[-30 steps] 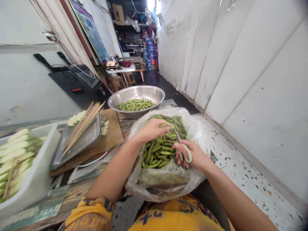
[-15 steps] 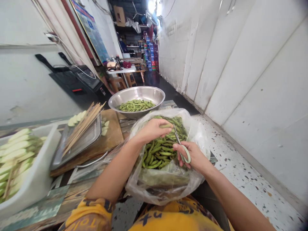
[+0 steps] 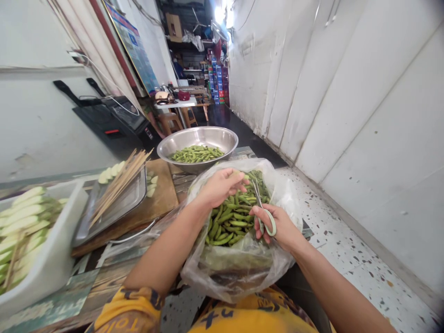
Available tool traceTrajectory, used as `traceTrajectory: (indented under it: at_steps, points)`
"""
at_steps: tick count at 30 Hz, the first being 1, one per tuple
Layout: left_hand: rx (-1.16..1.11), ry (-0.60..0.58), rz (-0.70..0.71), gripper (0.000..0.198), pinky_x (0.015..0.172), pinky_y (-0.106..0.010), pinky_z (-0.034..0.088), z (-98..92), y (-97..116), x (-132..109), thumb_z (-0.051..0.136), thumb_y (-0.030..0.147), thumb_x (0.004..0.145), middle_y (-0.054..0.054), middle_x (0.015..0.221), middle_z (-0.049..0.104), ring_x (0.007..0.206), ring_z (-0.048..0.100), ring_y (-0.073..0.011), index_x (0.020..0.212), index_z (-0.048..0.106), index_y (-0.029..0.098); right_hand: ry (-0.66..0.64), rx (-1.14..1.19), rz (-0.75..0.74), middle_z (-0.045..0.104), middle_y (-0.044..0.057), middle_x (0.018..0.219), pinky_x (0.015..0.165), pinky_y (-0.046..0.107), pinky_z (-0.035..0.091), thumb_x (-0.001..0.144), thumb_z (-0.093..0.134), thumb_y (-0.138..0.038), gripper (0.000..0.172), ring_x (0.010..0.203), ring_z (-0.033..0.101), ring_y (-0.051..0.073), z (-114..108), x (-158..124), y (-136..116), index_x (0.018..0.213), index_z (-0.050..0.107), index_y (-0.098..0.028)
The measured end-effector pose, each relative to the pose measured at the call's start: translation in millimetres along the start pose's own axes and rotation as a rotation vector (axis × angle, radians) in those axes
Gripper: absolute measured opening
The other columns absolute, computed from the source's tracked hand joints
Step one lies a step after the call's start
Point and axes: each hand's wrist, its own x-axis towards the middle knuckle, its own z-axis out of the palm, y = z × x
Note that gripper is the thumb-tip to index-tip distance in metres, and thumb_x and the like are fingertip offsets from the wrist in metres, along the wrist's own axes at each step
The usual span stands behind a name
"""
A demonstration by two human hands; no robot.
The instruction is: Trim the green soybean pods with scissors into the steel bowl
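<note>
Over a clear plastic bag (image 3: 239,277) full of green pods (image 3: 225,226), my left hand (image 3: 224,185) pinches a single pod (image 3: 245,176) between its fingertips. My right hand (image 3: 274,224) grips scissors (image 3: 269,223) by their pale green handles, with the blades pointing up and slightly apart, close to the right of that pod. Behind the bag stands a steel bowl (image 3: 222,135) with more pods (image 3: 197,153) lying in it.
Left of the bag, a wooden board (image 3: 166,185) carries a metal tray (image 3: 137,199) with wooden skewers (image 3: 120,185) across it. A white bin (image 3: 65,222) of sliced green vegetables (image 3: 26,222) is at far left. A white wall (image 3: 364,115) rises at the right.
My left hand has shifted slightly, its fingers more spread around the pod. The scissors' blades look a little further apart, and my right hand has barely moved.
</note>
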Motion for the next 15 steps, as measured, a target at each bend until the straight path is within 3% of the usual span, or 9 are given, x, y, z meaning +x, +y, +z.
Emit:
traceTrajectory:
  at_steps: [5,10,15]
  points:
    - [0.126,-0.004,0.047,0.028,0.050,-0.019,0.035,-0.3,-2.3,-0.9,0.069,0.034,0.074,0.003,0.058,0.052,0.050,0.046,-0.0049,0.068,0.052,0.013,-0.006,-0.021,-0.010,0.055,-0.003,0.053,0.028,0.015,0.032,0.077,0.061,-0.060,0.046,0.039,0.053,0.009,0.5,-0.5,0.0,0.078,0.055,-0.015]
    - [0.027,0.047,0.006,0.023,0.056,-0.021,0.040,1.6,-4.5,1.8,0.073,0.024,0.066,-0.002,0.069,0.061,0.063,0.059,-0.0105,0.077,0.057,0.011,-0.016,-0.042,-0.016,0.056,-0.003,0.054,0.028,0.014,0.032,0.078,0.061,-0.059,0.044,0.038,0.052,0.008,0.3,-0.6,0.9,0.076,0.054,-0.015]
    - [0.001,0.104,0.019,0.023,0.044,-0.016,0.026,0.5,-6.0,3.3,0.073,0.017,0.064,0.004,0.060,0.053,0.045,0.038,-0.0011,0.083,0.062,0.010,-0.022,-0.065,-0.018,0.056,-0.003,0.055,0.028,0.014,0.032,0.078,0.061,-0.057,0.043,0.040,0.054,0.009,-0.1,0.6,2.8,0.077,0.055,-0.014]
